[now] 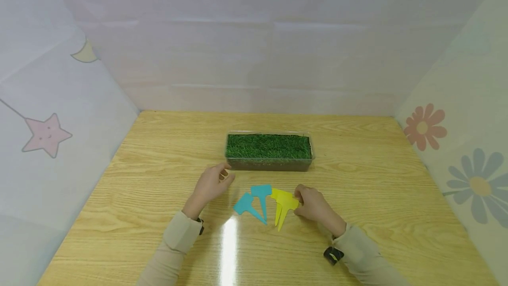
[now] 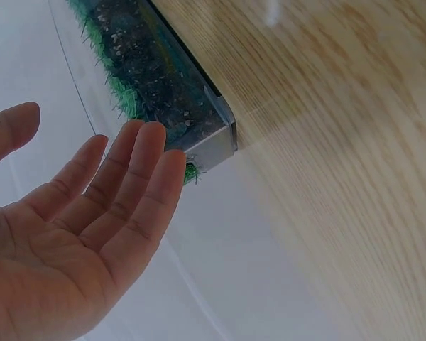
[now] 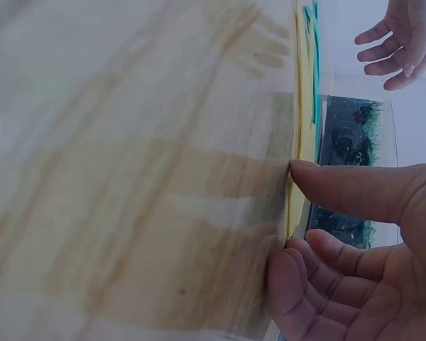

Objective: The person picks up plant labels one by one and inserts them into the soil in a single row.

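Observation:
Two yellow T-shaped plant labels [image 1: 286, 202] lie overlapping on the table, stems toward the person. My right hand [image 1: 315, 205] is at their right side, its thumb and curled fingers at the edge of the upper yellow label [image 3: 295, 202]. Just left of them are two blue plant labels [image 1: 261, 191], their stems slanting toward each other. My left hand [image 1: 210, 183] is held with relaxed, spread fingers by the near left corner of a clear planter box [image 1: 270, 165]. Nothing is in its palm in the left wrist view, and the fingertips [image 2: 172, 165] overlap the box's end there.
Dark soil fills the box under green artificial grass [image 1: 267, 145]. The wooden table [image 1: 166, 144] is bordered by pale sheets, with a star [image 1: 46, 135] on the left one and flowers [image 1: 425, 127] on the right. A bright light streak [image 1: 228, 250] reflects near the front.

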Tool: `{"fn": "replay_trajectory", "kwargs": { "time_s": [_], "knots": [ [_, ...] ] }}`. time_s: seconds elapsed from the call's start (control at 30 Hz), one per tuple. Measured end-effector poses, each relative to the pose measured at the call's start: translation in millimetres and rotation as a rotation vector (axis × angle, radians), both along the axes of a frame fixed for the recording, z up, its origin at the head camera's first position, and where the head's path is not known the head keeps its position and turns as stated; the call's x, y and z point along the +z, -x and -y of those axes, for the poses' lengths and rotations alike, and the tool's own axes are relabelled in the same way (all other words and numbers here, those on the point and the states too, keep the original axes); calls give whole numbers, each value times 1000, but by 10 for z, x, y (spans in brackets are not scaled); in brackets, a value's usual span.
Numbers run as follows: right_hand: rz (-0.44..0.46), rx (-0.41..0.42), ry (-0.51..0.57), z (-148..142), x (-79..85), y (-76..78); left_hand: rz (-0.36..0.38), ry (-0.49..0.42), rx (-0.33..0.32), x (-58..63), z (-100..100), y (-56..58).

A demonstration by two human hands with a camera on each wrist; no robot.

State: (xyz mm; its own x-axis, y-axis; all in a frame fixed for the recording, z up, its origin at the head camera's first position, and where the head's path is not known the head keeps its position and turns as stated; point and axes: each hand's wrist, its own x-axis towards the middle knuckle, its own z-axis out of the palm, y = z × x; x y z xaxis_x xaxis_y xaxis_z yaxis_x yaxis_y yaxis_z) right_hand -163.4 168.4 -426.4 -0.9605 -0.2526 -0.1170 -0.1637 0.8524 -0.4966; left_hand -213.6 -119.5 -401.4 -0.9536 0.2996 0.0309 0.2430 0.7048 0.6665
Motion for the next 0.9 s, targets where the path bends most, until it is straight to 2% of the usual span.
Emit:
{"fn": "replay_trajectory", "kwargs": {
  "time_s": [0.27, 0.5, 0.9],
  "knots": [
    [-45, 47, 25, 23, -6, 6, -6, -3, 6, 11, -4, -9],
    [-49, 32, -14, 62, -29, 11, 2, -1, 6, 14, -7, -6],
    [-59, 27, -16, 95, -22, 22, 2, 0, 1, 9, -5, -9]
  ]
}}
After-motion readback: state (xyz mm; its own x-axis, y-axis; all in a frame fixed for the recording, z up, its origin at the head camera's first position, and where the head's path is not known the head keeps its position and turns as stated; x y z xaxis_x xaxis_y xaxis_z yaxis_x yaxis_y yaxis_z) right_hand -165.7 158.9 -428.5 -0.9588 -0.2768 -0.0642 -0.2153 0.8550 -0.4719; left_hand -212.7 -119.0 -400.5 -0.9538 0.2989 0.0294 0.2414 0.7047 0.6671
